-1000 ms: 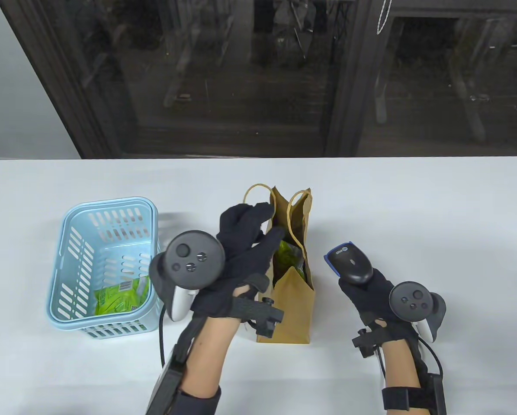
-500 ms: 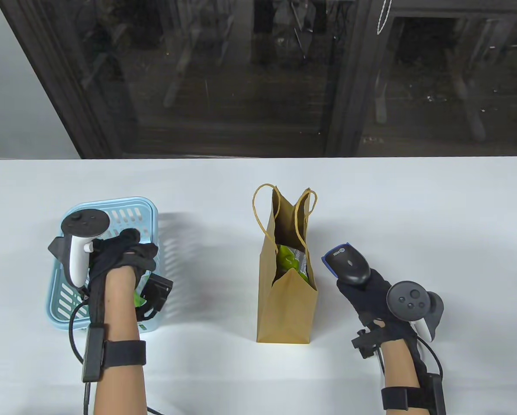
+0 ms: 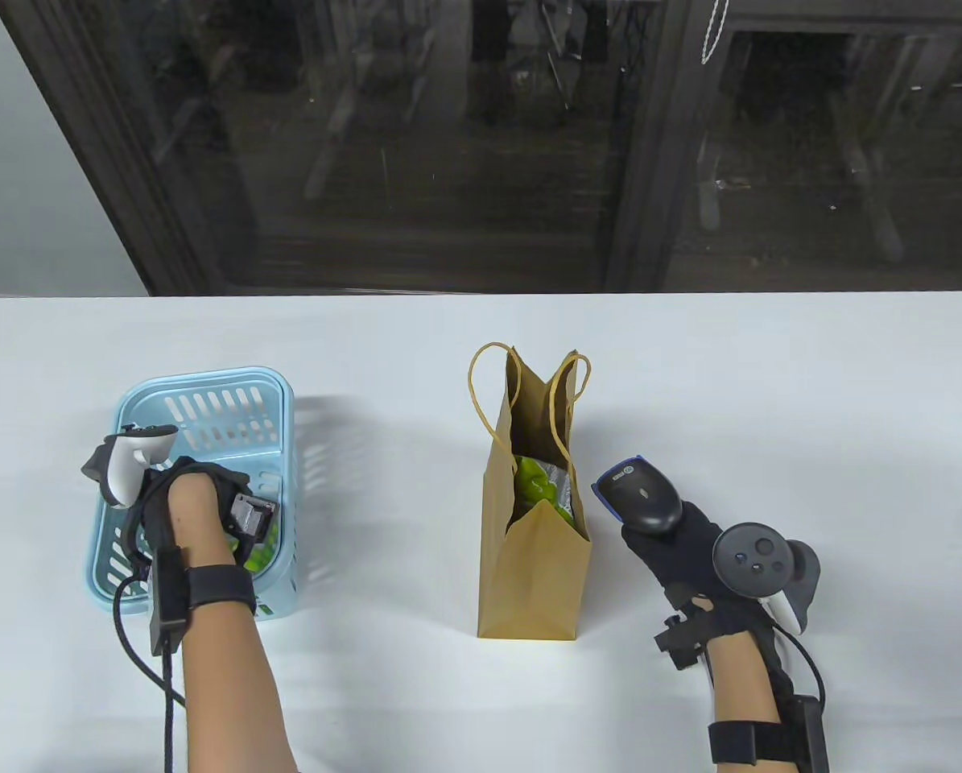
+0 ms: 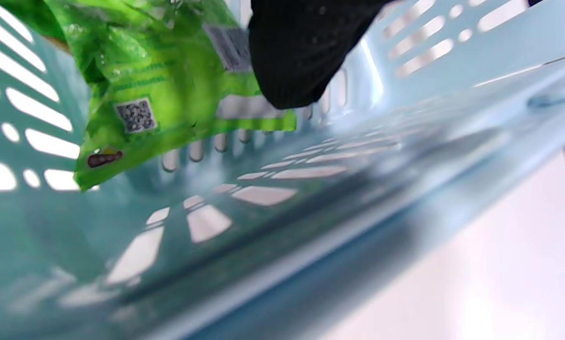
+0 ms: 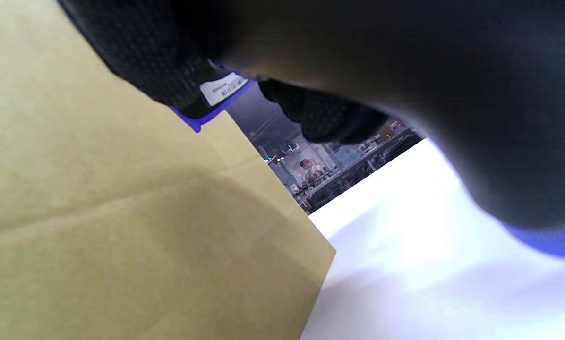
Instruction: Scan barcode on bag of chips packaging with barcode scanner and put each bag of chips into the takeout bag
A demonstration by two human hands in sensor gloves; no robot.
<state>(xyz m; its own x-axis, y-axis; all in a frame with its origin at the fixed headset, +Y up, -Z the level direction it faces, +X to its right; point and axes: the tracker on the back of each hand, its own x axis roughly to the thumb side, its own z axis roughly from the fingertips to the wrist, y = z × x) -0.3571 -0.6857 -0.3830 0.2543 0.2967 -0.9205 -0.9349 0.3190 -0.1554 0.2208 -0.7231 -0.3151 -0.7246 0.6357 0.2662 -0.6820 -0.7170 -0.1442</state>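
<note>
My left hand reaches down into the light blue basket; the table view hides its fingers. In the left wrist view a gloved fingertip lies on a green bag of chips beside its barcode, and the bag stands tilted off the basket floor. The brown paper takeout bag stands upright at the table's middle with another green chips bag inside. My right hand grips the dark barcode scanner just right of the takeout bag, its nose pointing up and left.
The basket walls surround my left hand closely. The takeout bag's side fills the left of the right wrist view, with the scanner near it. White table stretches behind and to the right.
My left hand left the takeout bag's mouth, crossed to the basket and has sunk deeper into it. My right hand with the scanner has shifted slightly left.
</note>
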